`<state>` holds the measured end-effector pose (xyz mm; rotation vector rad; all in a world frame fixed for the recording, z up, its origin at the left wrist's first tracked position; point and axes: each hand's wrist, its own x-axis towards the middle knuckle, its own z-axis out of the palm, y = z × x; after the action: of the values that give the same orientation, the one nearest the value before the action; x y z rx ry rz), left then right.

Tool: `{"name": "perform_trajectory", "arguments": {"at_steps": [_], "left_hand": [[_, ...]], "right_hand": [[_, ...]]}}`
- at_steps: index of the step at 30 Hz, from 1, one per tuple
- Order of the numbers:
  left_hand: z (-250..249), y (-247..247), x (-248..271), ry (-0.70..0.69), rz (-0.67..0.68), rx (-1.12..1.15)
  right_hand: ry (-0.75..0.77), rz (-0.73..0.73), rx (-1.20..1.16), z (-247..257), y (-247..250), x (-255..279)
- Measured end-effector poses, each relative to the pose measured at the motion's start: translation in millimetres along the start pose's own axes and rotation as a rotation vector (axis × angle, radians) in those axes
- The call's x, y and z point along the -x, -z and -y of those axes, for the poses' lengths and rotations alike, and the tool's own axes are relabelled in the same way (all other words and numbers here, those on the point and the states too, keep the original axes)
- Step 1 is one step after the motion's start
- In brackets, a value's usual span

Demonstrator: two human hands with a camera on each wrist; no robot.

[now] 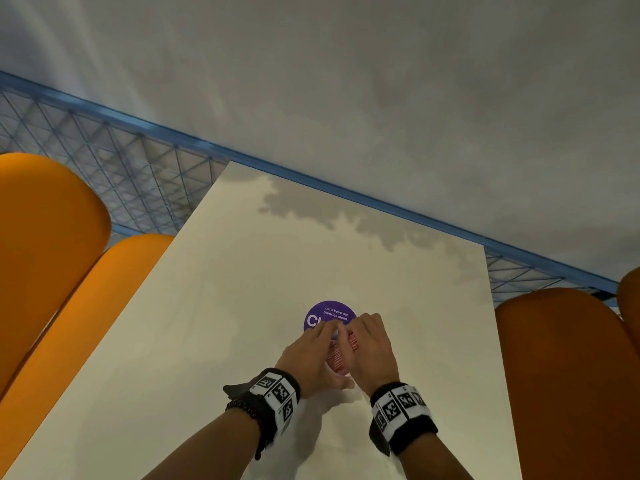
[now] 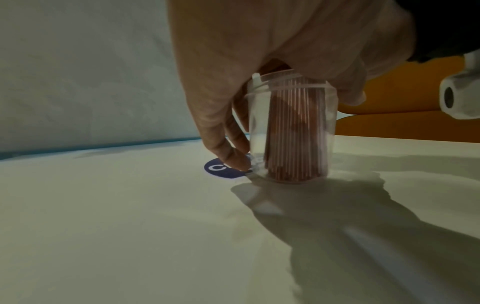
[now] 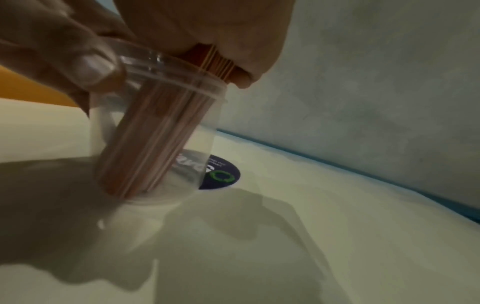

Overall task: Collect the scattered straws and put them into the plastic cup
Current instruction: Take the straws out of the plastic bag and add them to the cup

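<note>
Both wrists banded. Left hand (image 1: 313,355) fingers curl round clear plastic cup (image 2: 291,131), upright on table (image 1: 214,341) beside purple sticker (image 1: 327,315); right hand (image 1: 369,344) grips straws (image 3: 155,131) bundled inside.

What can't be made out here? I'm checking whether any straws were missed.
- Red-striped straws in the clear plastic cup: count unreadable; head view, both hands cover them; wrist views blurred.
- Round purple sticker: text partly hidden by the left hand and right hand.
- White table: near edge cut off, head view.
</note>
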<state>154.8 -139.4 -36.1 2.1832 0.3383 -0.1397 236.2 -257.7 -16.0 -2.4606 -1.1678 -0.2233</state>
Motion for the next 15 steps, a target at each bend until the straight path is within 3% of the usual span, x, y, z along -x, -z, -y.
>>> {"name": "perform_trajectory", "arguments": {"at_steps": [3, 7, 15], "left_hand": [[-1, 2, 0, -0.006, 0.015, -0.009], [-3, 2, 2, -0.003, 0.006, -0.021], [-3, 1, 3, -0.022, -0.018, -0.015]], "right_hand": [[-0.030, 0.083, -0.060, -2, 3, 0], [-0.296, 0.083, -0.070, 5, 3, -1], [-0.301, 0.091, 0.102, 20, 5, -1]]}}
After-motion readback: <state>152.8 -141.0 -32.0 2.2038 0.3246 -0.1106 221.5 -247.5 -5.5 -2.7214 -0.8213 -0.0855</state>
